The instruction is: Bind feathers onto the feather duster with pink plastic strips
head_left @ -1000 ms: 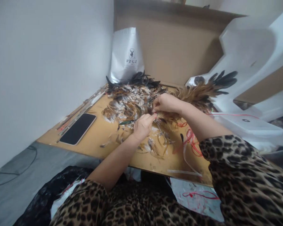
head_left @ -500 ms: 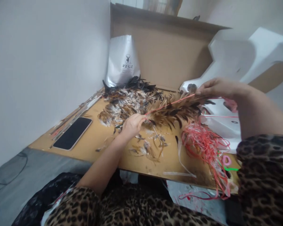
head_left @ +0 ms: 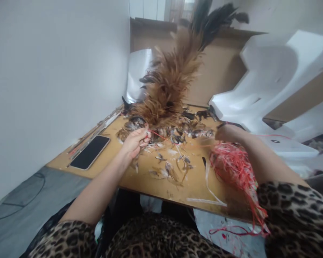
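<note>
The left hand [head_left: 136,140] is pinched shut on the quill end of a feather bundle [head_left: 168,84], which stands upright over the board [head_left: 150,182] with a red string [head_left: 157,134] running from the fingers. The right hand [head_left: 227,132], blurred, seems closed on that string beside the red string tangle [head_left: 233,165]. This looks like the binding step; the next wrap needs steady tension.

Cardboard board [head_left: 118,168] with phone [head_left: 89,152], loose feathers [head_left: 177,134], red string [head_left: 233,165]
</note>
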`<state>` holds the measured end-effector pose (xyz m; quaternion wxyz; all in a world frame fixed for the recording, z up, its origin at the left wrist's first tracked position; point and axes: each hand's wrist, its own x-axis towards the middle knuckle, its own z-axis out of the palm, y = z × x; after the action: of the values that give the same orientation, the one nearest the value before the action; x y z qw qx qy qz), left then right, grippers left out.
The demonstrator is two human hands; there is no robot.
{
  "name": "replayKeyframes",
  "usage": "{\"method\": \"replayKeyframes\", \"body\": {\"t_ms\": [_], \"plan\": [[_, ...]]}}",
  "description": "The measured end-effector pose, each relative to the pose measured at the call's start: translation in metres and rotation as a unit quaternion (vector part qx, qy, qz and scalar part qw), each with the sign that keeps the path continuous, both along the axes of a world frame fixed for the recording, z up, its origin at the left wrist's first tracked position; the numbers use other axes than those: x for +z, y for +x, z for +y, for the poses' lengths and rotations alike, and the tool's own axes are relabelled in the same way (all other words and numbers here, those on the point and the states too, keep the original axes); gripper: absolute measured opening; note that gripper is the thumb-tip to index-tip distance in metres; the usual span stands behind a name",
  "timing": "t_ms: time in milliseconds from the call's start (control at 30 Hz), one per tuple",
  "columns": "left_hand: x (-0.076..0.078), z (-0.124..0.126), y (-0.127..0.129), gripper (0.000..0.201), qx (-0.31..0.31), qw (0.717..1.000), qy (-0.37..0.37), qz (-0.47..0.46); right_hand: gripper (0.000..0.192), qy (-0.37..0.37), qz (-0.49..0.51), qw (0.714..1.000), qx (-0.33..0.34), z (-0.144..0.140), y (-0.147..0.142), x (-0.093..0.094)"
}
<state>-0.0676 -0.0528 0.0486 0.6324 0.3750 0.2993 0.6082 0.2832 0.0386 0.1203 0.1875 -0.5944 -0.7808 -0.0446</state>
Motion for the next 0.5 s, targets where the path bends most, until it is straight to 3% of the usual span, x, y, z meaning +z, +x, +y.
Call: {"method": "replayKeyframes", "body": {"t_ms": [33, 100, 267, 367, 500], "plan": [[-0.001, 0.003, 0.006, 0.024, 0.003, 1.0, -0.004, -0.01, 0.006, -0.096, 0.027, 0.993, 0.061, -0.005, -0.015, -0.005], [-0.004, 0.007, 0.021, 0.026, 0.003, 1.0, -0.012, -0.016, 0.023, -0.204, 0.179, 0.954, 0.13, -0.018, -0.052, -0.015], [-0.015, 0.014, 0.048, 0.029, 0.038, 0.999, -0.006, -0.018, 0.031, -0.286, 0.471, 0.799, 0.24, -0.046, -0.145, -0.053], [-0.024, 0.017, 0.053, 0.031, 0.067, 0.998, -0.002, -0.015, 0.031, -0.287, 0.581, 0.739, 0.182, -0.048, -0.171, -0.081], [-0.04, 0.021, 0.054, 0.032, 0.104, 0.994, -0.02, 0.017, 0.032, -0.251, 0.633, 0.725, 0.105, -0.044, -0.178, -0.105]]}}
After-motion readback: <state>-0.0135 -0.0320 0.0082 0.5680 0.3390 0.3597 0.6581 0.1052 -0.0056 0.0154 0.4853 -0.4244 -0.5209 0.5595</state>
